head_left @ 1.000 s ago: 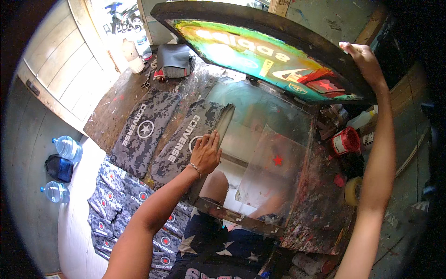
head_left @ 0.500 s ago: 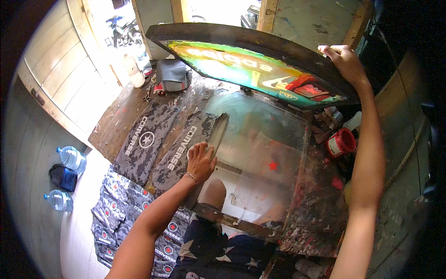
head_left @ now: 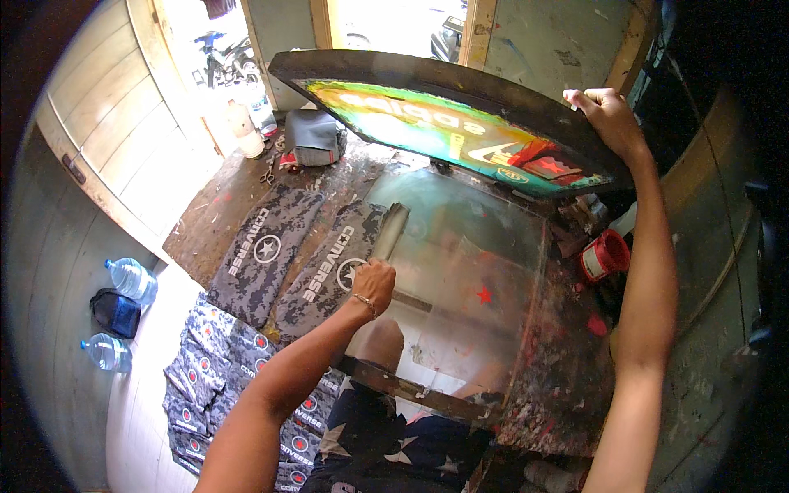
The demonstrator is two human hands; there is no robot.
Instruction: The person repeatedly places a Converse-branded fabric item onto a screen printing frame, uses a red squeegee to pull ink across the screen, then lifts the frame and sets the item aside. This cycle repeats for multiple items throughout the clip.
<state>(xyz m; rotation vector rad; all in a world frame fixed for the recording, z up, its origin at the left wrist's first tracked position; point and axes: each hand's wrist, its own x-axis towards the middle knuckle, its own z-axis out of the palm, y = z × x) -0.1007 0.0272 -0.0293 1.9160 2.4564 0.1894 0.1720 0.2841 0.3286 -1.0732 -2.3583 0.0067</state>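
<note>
Landmark: glass plate (head_left: 460,238). What's changed: your left hand (head_left: 375,283) was flat with its fingers spread half a second ago. Now the fingers are curled in and the hand sits closer to the plate's left edge, next to the grey curled strip (head_left: 396,228). Reads as a switch from pressing to pinching or hooking. Fingertips are hidden, so can't tell if you're clamped on the strip or just bunched beside it.

Your right hand (head_left: 598,105) is clamped on the right end of the framed screen (head_left: 450,131), tilted up above the plate's far side. Hand and screen hold much the same pose over the plate as in the last frame, so your left side keeps its access to the plate.

Nearer camouflage panel (head_left: 329,256): along the plate's left edge, pale print up, by your left hand. Second camouflage panel (head_left: 246,267): further left of the plate, lying much as before. Printed camouflage pieces (head_left: 234,378): left of the plate's near corner. Red star (head_left: 485,296): on the plate, right part. Red tub (head_left: 604,256): right of the plate. Scissors (head_left: 268,174): beyond the panels, far left of the plate.
</note>
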